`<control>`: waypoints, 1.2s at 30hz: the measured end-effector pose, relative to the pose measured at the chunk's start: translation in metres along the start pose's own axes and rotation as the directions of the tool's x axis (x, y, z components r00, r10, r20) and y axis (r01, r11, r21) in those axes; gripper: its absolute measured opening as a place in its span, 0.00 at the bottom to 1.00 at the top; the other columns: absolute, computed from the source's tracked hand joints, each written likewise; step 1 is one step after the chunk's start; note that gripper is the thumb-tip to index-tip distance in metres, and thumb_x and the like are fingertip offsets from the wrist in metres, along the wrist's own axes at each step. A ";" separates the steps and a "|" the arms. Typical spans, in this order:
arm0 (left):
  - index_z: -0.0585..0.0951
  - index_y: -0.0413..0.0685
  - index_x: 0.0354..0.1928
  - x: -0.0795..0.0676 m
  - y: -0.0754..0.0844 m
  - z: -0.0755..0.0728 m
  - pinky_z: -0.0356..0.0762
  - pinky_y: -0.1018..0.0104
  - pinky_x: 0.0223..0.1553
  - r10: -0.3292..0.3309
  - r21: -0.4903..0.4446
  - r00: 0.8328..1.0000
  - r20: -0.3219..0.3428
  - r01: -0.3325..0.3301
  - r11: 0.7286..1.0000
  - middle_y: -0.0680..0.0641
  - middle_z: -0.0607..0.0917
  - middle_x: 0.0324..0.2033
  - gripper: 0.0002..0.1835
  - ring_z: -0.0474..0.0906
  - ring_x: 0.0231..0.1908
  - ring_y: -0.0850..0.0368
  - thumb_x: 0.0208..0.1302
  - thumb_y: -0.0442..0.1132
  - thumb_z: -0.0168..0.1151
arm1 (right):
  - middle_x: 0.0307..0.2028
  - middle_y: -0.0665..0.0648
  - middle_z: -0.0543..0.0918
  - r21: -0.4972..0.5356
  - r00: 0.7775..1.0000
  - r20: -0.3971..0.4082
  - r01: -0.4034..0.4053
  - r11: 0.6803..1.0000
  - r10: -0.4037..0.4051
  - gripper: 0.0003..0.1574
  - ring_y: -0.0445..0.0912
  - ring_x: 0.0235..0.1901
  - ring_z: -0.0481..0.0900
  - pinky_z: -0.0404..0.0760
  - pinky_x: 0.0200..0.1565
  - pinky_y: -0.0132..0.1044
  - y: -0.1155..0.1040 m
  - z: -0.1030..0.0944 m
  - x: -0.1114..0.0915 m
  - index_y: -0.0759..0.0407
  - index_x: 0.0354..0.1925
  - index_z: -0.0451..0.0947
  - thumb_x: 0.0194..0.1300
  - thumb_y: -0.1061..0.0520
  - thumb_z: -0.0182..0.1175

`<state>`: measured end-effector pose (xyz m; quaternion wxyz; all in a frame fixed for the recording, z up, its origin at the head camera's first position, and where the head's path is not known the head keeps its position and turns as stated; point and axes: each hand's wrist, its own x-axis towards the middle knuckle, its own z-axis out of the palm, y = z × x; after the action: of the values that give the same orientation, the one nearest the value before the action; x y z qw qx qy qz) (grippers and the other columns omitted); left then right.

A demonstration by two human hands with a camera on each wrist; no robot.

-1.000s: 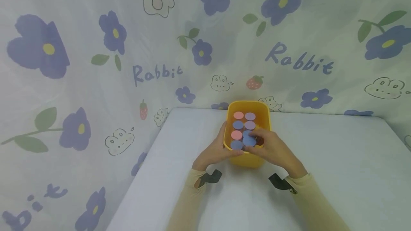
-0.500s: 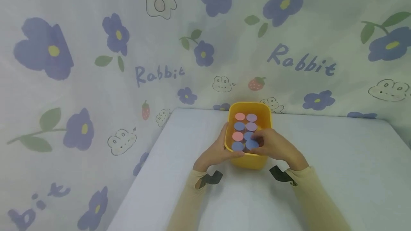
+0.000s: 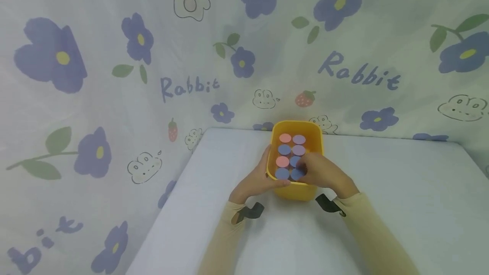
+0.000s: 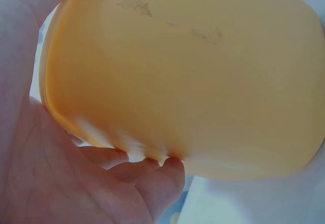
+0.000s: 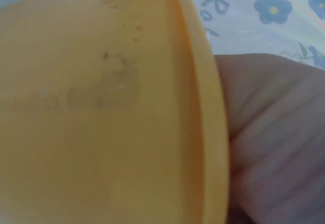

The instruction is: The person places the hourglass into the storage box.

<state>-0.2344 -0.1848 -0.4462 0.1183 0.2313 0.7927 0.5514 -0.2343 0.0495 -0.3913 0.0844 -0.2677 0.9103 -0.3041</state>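
Note:
In the head view a yellow plastic bin (image 3: 297, 192) is tilted so its inside faces me. My left hand (image 3: 254, 183) grips its left side, thumb at the front rim; the left wrist view shows my curled fingers (image 4: 160, 181) along its outer wall. Inside stand several round-topped pieces in two columns, pink (image 3: 282, 161), purple (image 3: 299, 150) and blue (image 3: 282, 174). My right hand (image 3: 324, 172) reaches over the front right rim and pinches a blue round-topped piece (image 3: 296, 175) at the near end of the right column. The right wrist view hides those fingertips behind the bin wall.
The bin is over a white table (image 3: 382, 207), towards its back edge. Behind it hangs a pale curtain (image 3: 282, 46) with blue flowers, rabbits and lettering. Dark straps (image 3: 252, 210) sit at both wrists.
My right hand has lowered the blue piece into the near right spot of the bin, and its fingers now reach deeper inside. My left hand keeps its hold on the bin.

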 end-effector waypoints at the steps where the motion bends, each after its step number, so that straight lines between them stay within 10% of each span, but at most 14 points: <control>1: 0.42 0.81 0.78 0.000 0.001 0.000 0.67 0.45 0.76 -0.002 0.003 1.000 -0.001 0.002 1.000 0.61 0.60 0.75 0.61 0.64 0.72 0.58 0.55 0.54 0.78 | 0.32 0.51 0.86 -0.013 1.000 -0.002 -0.001 1.000 0.001 0.16 0.43 0.32 0.79 0.88 0.44 0.40 -0.001 0.000 0.001 0.60 0.43 0.84 0.56 0.60 0.78; 8: 0.39 0.66 0.82 -0.001 0.000 0.000 0.67 0.45 0.76 -0.026 0.007 1.000 -0.001 0.026 1.000 0.61 0.60 0.75 0.64 0.64 0.72 0.58 0.56 0.55 0.77 | 0.34 0.51 0.86 -0.022 0.998 0.015 -0.065 0.998 0.065 0.18 0.43 0.34 0.79 0.89 0.46 0.41 -0.004 0.002 0.002 0.59 0.45 0.84 0.57 0.60 0.78; 36: 0.40 0.64 0.82 0.005 -0.002 -0.001 0.67 0.45 0.75 -0.040 0.030 0.999 0.004 0.040 0.999 0.57 0.62 0.75 0.64 0.66 0.70 0.59 0.56 0.56 0.78 | 0.37 0.51 0.86 0.049 0.993 -0.060 -0.097 0.994 0.099 0.17 0.45 0.36 0.79 0.87 0.45 0.40 -0.003 0.002 -0.007 0.59 0.48 0.82 0.63 0.56 0.74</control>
<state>-0.2391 -0.1833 -0.4472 0.1278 0.2184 0.8050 0.5366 -0.2266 0.0500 -0.3914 0.0769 -0.2110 0.9173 -0.3288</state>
